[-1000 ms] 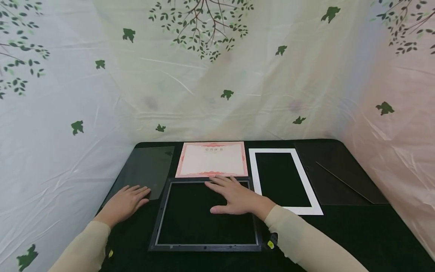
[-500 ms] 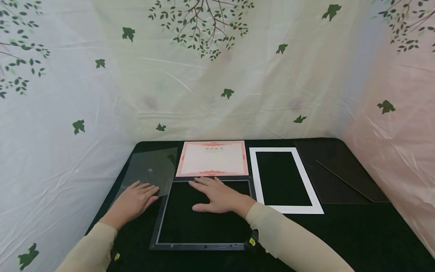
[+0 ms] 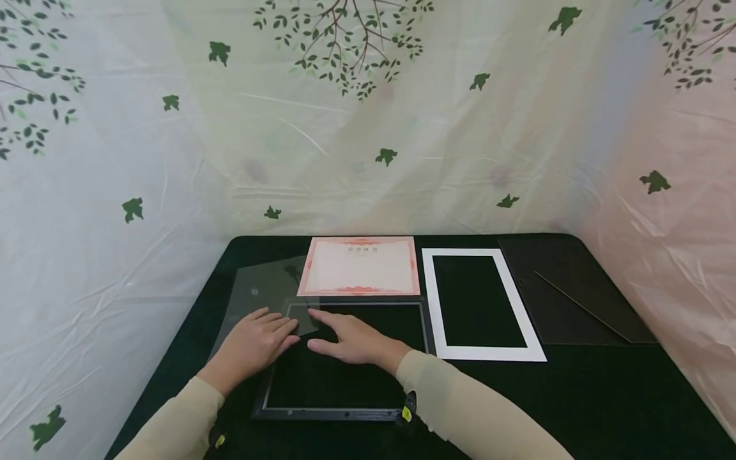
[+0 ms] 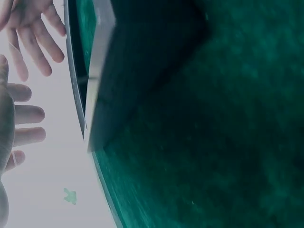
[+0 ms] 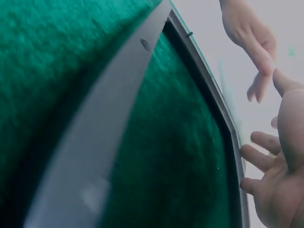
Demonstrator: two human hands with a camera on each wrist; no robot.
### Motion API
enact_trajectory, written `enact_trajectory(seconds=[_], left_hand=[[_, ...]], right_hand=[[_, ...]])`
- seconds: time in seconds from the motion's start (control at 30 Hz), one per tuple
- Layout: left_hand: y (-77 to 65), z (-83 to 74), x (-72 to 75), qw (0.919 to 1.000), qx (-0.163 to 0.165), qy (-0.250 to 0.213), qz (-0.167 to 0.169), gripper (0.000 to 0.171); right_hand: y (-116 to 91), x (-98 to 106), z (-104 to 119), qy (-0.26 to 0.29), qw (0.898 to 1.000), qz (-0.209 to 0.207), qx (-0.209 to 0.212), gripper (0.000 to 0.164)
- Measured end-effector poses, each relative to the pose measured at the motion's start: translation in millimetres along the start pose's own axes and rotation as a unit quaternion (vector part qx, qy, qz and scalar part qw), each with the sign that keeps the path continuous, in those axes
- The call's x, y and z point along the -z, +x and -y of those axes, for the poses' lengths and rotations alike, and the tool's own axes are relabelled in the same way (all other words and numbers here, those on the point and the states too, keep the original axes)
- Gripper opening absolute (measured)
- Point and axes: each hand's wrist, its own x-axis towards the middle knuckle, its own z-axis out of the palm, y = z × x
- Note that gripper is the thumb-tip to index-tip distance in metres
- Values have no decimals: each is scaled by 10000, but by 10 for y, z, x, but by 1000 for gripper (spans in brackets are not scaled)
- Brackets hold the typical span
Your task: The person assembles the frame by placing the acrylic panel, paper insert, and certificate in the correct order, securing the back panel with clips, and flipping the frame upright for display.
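A clear rectangular sheet [image 3: 260, 291] lies at a slant over the left side of the dark picture frame [image 3: 345, 414]. My left hand [image 3: 248, 345] holds the sheet near its front edge, partly covering it. Above the frame's opening my right hand [image 3: 359, 338] reaches left, its index finger and thumb apart near the sheet's right corner. The left wrist view shows the left hand's fingers [image 4: 29, 114] extended. Spread fingers of the right hand [image 5: 261, 156] appear in the right wrist view; contact with the sheet cannot be made out.
A pink-bordered certificate [image 3: 359, 271] lies behind the frame. To its right is a white mat border [image 3: 489, 353], then a dark backing board [image 3: 569, 313] with a thin strut across it. Patterned curtains [image 3: 345, 160] surround the dark green table [image 3: 592, 396].
My left hand has carried the clear sheet rightward, so that it now overlaps the frame's left corner. The right hand has moved left toward the sheet.
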Motion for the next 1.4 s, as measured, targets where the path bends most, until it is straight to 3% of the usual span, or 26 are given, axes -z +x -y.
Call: enact_trajectory(seconds=[0.33,0.5,0.7,1.0,1.1,1.17,1.23,1.33,1.4], left_hand=[[82,-71,-15,9995,-130,-112,-263,40],[63,-68,-19,9998,-50,-174,-104,47],[-4,-33,30,9990,296,-285,179,60],[-86,184,33,9962,772,-368,182,73],[-100,323,13,9947,904,-484,35,75],[-102,422,-16,9933,998,-582,-78,76],[-96,519,-49,9912,1128,-670,-164,78],[-83,621,-95,9879,1347,-734,-243,80],[-73,653,-108,9853,1483,-797,-280,81]], right_hand=[[-70,-87,-24,893,9946,-497,-188,58],[-94,-91,-23,1133,9910,-648,-296,54],[-145,-79,-41,1265,9867,-995,-229,50],[-334,26,-126,780,9896,-1193,-204,50],[-382,86,-154,970,9871,-1262,-168,50],[-404,123,-173,1489,9796,-1346,-125,48],[-421,157,-187,2390,9607,-1410,-103,48],[-449,210,-190,3775,9142,-1471,-61,49],[-483,252,-175,4354,8875,-1506,-69,49]])
